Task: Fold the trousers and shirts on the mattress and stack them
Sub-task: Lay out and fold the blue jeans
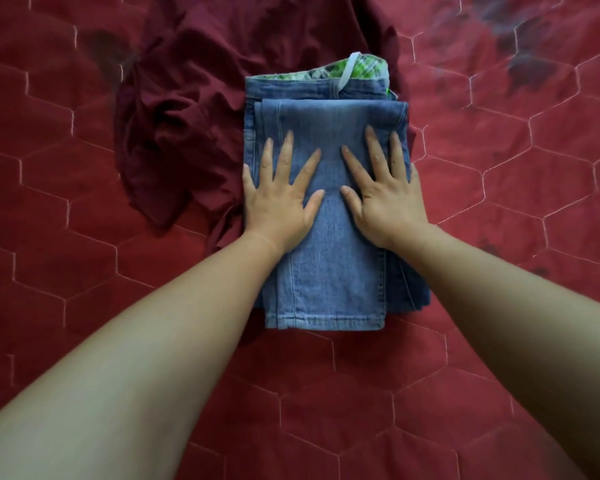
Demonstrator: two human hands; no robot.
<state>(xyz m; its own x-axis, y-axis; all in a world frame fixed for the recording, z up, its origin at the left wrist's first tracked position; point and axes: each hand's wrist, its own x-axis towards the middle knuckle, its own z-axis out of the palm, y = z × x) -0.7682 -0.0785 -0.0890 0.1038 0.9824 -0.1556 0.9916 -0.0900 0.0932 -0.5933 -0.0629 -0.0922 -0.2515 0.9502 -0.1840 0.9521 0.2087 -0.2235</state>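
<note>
Folded blue jeans lie in the middle of the red quilted mattress, hem toward me, waistband with green patterned lining at the far end. My left hand rests flat on the jeans' left side, fingers spread. My right hand lies flat on the right side, fingers spread too. A crumpled maroon shirt sits behind and to the left of the jeans, partly under them.
The mattress cover is red with hexagon stitching and dark faded patches at the far right. Bare mattress stretches on both sides of the jeans and toward me.
</note>
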